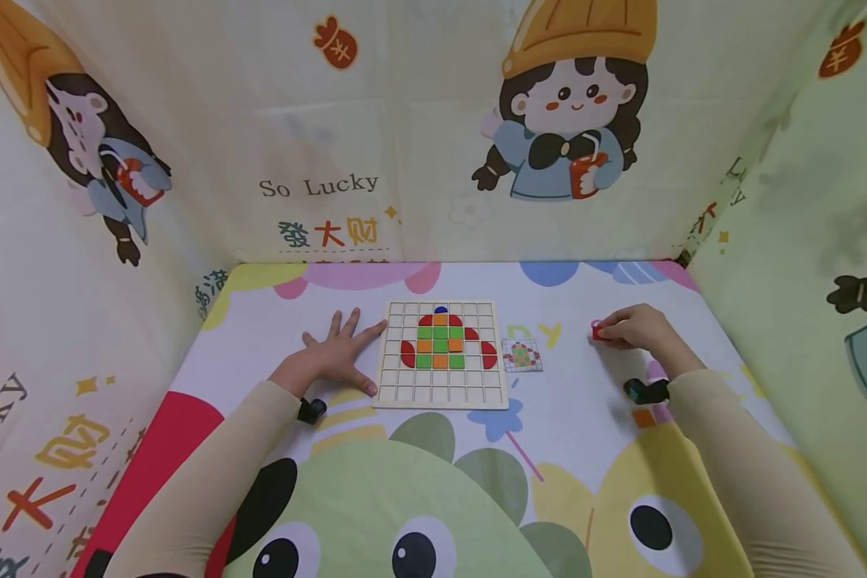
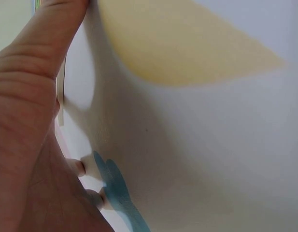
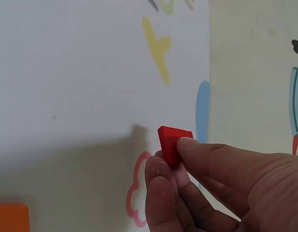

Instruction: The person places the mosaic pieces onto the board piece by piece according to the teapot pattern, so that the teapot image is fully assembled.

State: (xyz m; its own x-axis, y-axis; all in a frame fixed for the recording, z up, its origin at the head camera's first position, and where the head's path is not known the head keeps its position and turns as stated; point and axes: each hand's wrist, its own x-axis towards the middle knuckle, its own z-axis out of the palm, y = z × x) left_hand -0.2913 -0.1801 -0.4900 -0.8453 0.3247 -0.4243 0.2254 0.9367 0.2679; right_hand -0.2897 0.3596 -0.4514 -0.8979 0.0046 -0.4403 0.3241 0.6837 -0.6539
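My right hand [image 1: 632,327] pinches a small red tile [image 3: 171,145] between thumb and fingers, raised over the table right of the board. A square wooden grid board [image 1: 399,393] lies mid-table. On it, red, green and orange tiles [image 1: 441,332] form a teapot-like figure with a blue piece [image 1: 441,310] at its top. My left hand [image 1: 335,356] is spread flat at the board's left side, its thumb and a fingertip right at the edge. In the left wrist view, the thumb and palm [image 2: 23,125] fill the left side.
A small picture card [image 1: 523,356] with a similar pattern lies against the board's right edge. One loose orange tile [image 1: 645,418] rests near my right wrist. Printed curtains [image 1: 433,160] enclose the table's back and sides. Both wrists wear black devices [image 1: 646,391].
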